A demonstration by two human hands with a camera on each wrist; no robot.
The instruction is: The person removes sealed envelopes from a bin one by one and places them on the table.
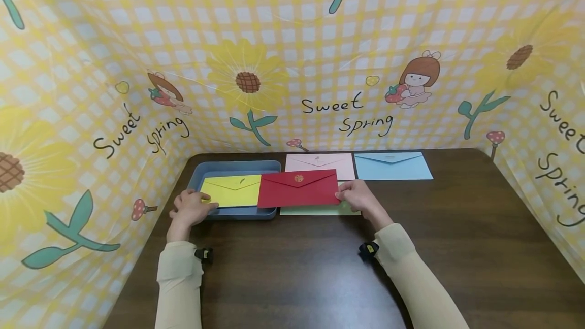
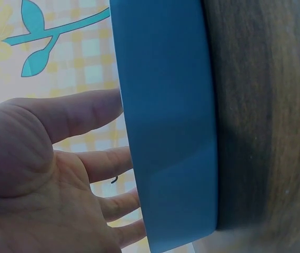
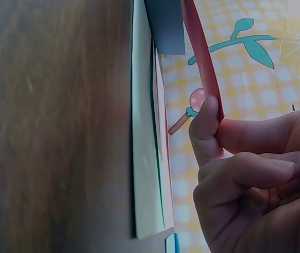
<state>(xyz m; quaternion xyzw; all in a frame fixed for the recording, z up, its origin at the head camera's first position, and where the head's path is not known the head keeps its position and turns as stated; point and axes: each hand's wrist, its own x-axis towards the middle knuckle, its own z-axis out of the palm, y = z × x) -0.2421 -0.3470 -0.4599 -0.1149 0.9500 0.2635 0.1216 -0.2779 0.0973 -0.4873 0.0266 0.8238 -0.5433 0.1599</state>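
Observation:
My right hand (image 1: pixel 359 198) pinches the lower right corner of a red envelope (image 1: pixel 297 192) with a gold emblem. In the right wrist view, the red envelope (image 3: pixel 209 79) is edge-on between thumb and finger, raised above the table. Its left end overlaps a yellow envelope (image 1: pixel 230 192) at a blue tray (image 1: pixel 256 213). My left hand (image 1: pixel 191 208) is at the tray's left end, fingers by the yellow envelope's left edge. The left wrist view shows thumb and fingers spread, their tips hidden behind the tray wall (image 2: pixel 166 126).
Behind the red envelope lies a pink envelope (image 1: pixel 320 161), with a light blue envelope (image 1: pixel 393 166) to its right. A pale green envelope (image 1: pixel 320 210) shows partly below the red one. Patterned yellow cloth (image 1: pixel 283 24) surrounds the dark wooden table (image 1: pixel 283 268).

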